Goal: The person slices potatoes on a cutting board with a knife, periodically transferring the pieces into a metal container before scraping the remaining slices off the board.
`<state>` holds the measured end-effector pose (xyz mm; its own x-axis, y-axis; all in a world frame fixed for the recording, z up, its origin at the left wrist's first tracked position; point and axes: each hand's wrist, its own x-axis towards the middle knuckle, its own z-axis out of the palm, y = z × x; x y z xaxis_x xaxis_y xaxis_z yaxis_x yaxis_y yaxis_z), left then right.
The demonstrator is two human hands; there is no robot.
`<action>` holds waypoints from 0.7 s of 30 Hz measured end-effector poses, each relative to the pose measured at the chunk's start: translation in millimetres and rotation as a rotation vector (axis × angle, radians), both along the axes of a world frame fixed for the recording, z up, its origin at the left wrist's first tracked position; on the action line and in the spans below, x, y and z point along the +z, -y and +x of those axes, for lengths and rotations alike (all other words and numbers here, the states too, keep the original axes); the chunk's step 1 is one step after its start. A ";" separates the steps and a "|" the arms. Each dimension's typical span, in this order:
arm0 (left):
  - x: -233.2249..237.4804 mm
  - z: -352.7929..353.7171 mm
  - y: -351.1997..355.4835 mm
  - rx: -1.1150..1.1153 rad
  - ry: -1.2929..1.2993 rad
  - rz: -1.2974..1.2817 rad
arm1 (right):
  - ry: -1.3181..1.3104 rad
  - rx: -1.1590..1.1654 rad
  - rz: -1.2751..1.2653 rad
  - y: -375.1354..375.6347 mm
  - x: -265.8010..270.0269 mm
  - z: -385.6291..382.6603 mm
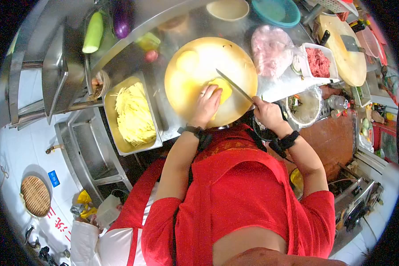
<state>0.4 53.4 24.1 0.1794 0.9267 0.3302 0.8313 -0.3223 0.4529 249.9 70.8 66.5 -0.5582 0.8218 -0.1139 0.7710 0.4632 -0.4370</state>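
Observation:
A round cutting board (177,95) lies on the steel counter in front of me. My left hand (208,103) rests on it, fingers curled over a yellow peeled potato (226,90) and pressing it down. In my right hand (267,113) is the handle of a kitchen knife (235,84). Its long blade points up and left, just right of the potato and overlapping its edge in this view. Another pale yellow peeled piece (188,61) sits toward the far left of the board. Shredded potato (135,114) fills a metal tray (151,103) to the left.
Beyond the board are a teal basin (277,12) and a pale bowl (228,9). To its right lie a plastic bag of pink contents (271,51), a tub of minced meat (318,62) and a lined bin (303,106). A green gourd (93,33) and an eggplant (121,20) lie at upper left.

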 end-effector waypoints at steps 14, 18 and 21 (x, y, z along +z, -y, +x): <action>-9.3 -1.0 -2.9 -0.065 -0.163 0.020 | 0.285 -0.020 -0.112 3.7 -17.4 -14.2; -12.4 -2.5 0.4 -0.056 -0.202 0.059 | 0.249 0.010 -0.156 14.8 0.9 -30.2; -10.1 -0.4 -1.5 -0.061 -0.206 0.076 | 0.323 0.030 -0.069 19.2 -1.1 -34.8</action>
